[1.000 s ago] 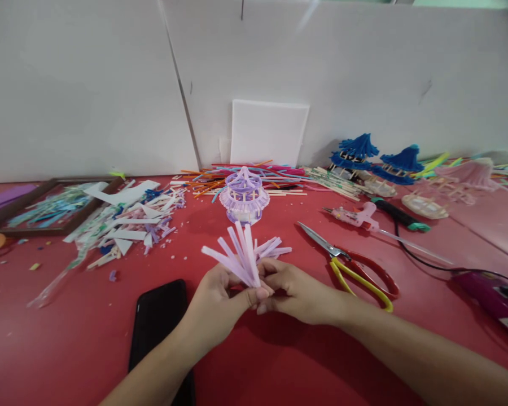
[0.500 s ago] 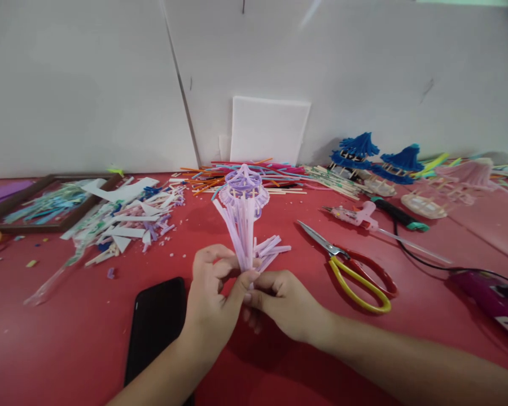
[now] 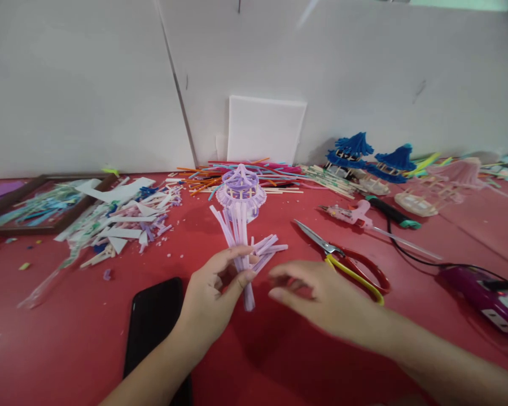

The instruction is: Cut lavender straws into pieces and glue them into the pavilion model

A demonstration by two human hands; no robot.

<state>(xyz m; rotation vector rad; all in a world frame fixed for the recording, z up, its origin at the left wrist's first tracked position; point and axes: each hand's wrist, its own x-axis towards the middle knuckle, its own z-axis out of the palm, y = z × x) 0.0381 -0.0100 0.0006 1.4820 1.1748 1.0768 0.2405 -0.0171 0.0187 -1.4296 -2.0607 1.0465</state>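
Observation:
A bundle of pale lilac pipe cleaners (image 3: 238, 228) stands upright in my left hand (image 3: 218, 287), pinched between thumb and fingers with its lower ends poking out below. My right hand (image 3: 317, 293) is apart from it on the right, fingers curved with a gap to the thumb and nothing between them. Several short lilac pieces (image 3: 275, 247) lie on the red table (image 3: 254, 361) just behind my hands. Beyond the bundle stands a small lilac pavilion model (image 3: 241, 190), its lower front partly covered by the bundle.
Yellow-and-red-handled scissors (image 3: 322, 237) lie beside my right hand, with a pink glue gun (image 3: 353, 213) behind. A black phone (image 3: 154, 321) is by my left forearm. Scraps (image 3: 127, 217) and a brown frame (image 3: 34, 230) lie left; blue-roofed models (image 3: 351, 148) and a purple power strip (image 3: 482, 296) are right.
My right hand has let go of the bundle's lower end and moved right, its fingers parting. My left hand keeps hold of the bundle, which sits slightly lower.

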